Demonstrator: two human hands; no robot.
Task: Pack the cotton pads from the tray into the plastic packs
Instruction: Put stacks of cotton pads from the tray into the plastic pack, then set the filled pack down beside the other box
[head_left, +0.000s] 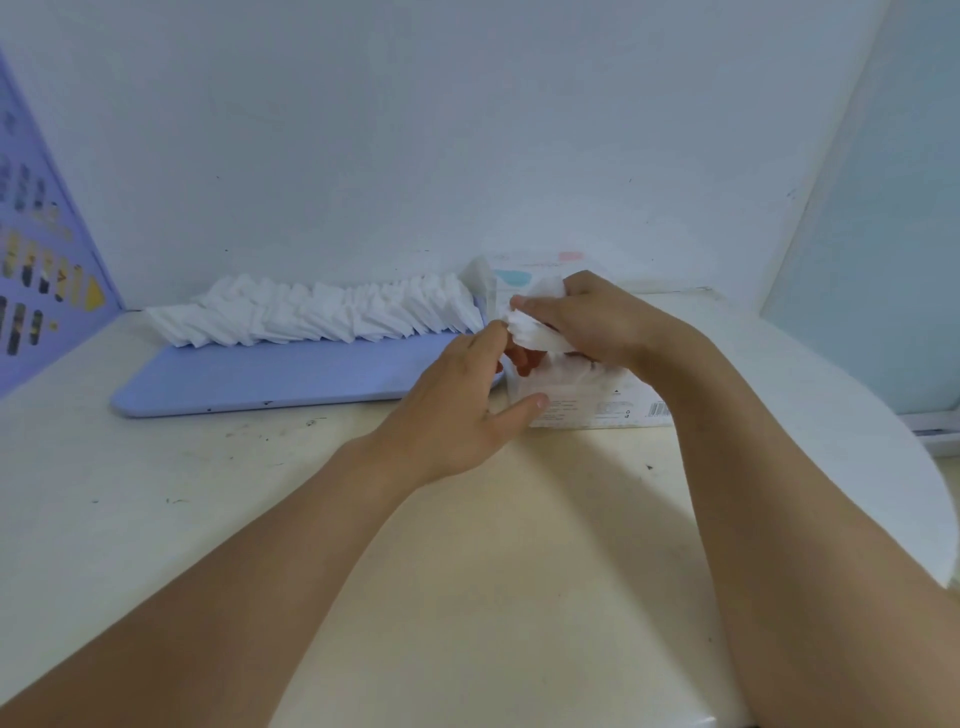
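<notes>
Even, fairly bright, cool light fills the scene, with no hard glare. The arms throw soft, diffuse shadows on the surface (156, 493) beneath them, darkest between the forearms, so the light likely comes from above. The pads (311, 317) are nearly blown out, their edges hard to separate. The picture is soft overall and detail is smeared. Wide-angle distortion bends the surface's right edge into a curve and stretches the forearms toward the bottom corners.

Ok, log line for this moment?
right hand: holds pads | left hand: on pack | tray: pads left
</notes>
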